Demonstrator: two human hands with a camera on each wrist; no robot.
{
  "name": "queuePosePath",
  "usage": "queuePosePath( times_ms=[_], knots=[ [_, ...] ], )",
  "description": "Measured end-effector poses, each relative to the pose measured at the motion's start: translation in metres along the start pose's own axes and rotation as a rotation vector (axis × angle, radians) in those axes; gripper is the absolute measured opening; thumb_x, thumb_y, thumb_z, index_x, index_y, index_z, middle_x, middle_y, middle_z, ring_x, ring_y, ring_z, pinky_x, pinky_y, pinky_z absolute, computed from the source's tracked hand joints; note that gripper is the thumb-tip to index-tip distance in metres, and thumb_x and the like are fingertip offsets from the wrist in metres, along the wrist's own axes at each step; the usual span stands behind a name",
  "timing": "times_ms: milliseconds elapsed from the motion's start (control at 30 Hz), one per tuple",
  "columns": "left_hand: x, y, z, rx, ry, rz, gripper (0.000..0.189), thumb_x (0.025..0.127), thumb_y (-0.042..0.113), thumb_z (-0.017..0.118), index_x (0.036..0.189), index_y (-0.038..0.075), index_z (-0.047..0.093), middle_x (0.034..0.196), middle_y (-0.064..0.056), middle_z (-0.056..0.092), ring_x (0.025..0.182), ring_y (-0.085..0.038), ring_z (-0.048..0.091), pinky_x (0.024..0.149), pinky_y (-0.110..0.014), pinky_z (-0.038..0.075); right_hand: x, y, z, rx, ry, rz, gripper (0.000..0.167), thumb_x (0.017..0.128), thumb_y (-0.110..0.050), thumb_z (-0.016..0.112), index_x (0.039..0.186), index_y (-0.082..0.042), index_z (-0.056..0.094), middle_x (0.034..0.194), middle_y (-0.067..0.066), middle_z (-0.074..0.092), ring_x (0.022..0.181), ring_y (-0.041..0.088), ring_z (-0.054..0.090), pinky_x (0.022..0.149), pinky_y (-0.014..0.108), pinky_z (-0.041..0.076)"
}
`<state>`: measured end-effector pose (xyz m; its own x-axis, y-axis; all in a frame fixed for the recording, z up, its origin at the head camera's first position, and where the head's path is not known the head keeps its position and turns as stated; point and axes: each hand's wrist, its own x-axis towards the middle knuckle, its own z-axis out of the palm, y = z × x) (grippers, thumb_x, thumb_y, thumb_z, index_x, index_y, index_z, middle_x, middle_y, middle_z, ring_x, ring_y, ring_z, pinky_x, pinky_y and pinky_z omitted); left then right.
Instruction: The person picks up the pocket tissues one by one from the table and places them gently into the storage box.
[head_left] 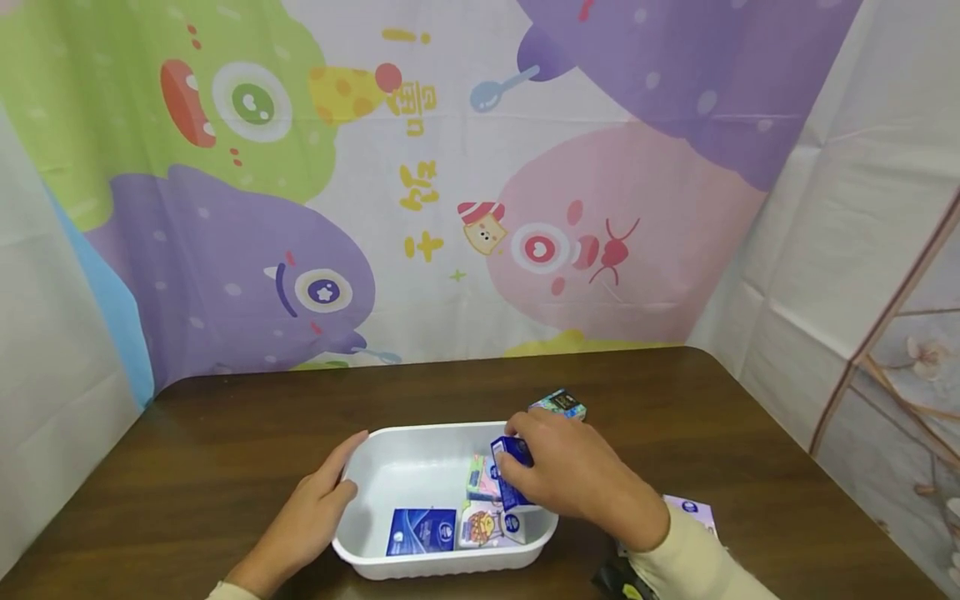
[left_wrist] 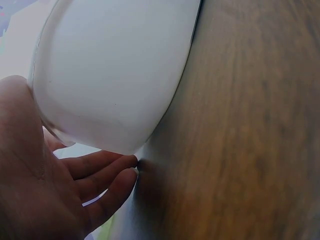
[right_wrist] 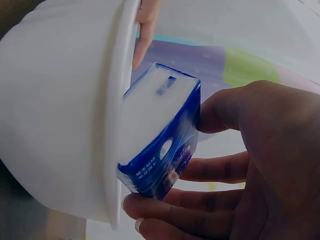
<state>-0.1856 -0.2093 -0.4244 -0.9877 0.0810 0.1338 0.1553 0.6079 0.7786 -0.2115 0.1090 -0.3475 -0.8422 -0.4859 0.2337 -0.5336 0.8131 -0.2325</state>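
Observation:
My right hand [head_left: 570, 467] pinches a blue tissue pack [right_wrist: 160, 135] between thumb and fingers, tilted over the right end of a white plastic basin [head_left: 420, 435]. In the right wrist view the pack is beside the basin's rim. My left hand [head_left: 311, 512] holds the basin's left end, its thumb at the rim; in the left wrist view its fingers [left_wrist: 112, 192] lie along the outer wall near the table. Inside the basin are another blue tissue pack [head_left: 422, 532], a white pack with a cartoon animal [head_left: 491, 525] and a pink-and-green pack [head_left: 478, 479], partly hidden by the held one.
On the brown table [head_left: 247, 417], a colourful pack with a dark label [head_left: 562, 402] lies behind my right hand. A light purple pack [head_left: 693, 508] and a dark object with yellow [head_left: 626, 581] are partly covered by the right sleeve. A cartoon-print cloth [head_left: 450, 308] hangs behind.

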Motion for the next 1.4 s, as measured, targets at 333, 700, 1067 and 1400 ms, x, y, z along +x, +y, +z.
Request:
queuePosePath(
  times_ms=[333, 700, 1067, 1400],
  knots=[
    [-0.0007, -0.0012, 0.0004, -0.022, -0.004, -0.009, 0.058, 0.099, 0.005, 0.046, 0.155, 0.018, 0.039, 0.149, -0.018, 0.048, 0.124, -0.033, 0.054, 0.093, -0.049, 0.048, -0.0020, -0.0031, 0.0077, -0.060, 0.012, -0.062, 0.033, 0.091, -0.041, 0.064, 0.106, -0.013, 0.071, 0.089, -0.006, 0.063, 0.075, 0.010, 0.057, 0.066, 0.035, 0.051],
    [0.0003, -0.0007, 0.0001, -0.006, -0.002, -0.001, 0.058, 0.099, 0.005, 0.046, 0.155, 0.017, 0.038, 0.151, -0.018, 0.046, 0.129, -0.034, 0.051, 0.098, -0.052, 0.045, -0.0029, -0.0042, 0.0075, -0.109, -0.031, -0.080, 0.031, 0.091, -0.043, 0.062, 0.105, -0.016, 0.072, 0.087, -0.005, 0.061, 0.070, 0.011, 0.054, 0.059, 0.034, 0.047],
    [0.0011, -0.0002, -0.0004, -0.013, -0.012, -0.005, 0.058, 0.099, 0.005, 0.046, 0.155, 0.017, 0.038, 0.151, -0.018, 0.045, 0.129, -0.035, 0.051, 0.095, -0.051, 0.047, -0.0049, -0.0060, 0.0069, -0.129, -0.036, -0.107, 0.026, 0.091, -0.042, 0.063, 0.101, -0.021, 0.075, 0.080, -0.008, 0.057, 0.068, 0.009, 0.052, 0.052, 0.030, 0.040],
    [0.0006, -0.0003, -0.0003, 0.003, -0.009, -0.004, 0.058, 0.098, 0.005, 0.046, 0.155, 0.017, 0.038, 0.151, -0.019, 0.045, 0.130, -0.036, 0.050, 0.099, -0.053, 0.044, -0.0061, -0.0076, 0.0054, -0.138, -0.079, -0.084, 0.028, 0.091, -0.038, 0.065, 0.104, -0.015, 0.072, 0.083, -0.005, 0.059, 0.072, 0.012, 0.055, 0.055, 0.034, 0.045]
  ],
)
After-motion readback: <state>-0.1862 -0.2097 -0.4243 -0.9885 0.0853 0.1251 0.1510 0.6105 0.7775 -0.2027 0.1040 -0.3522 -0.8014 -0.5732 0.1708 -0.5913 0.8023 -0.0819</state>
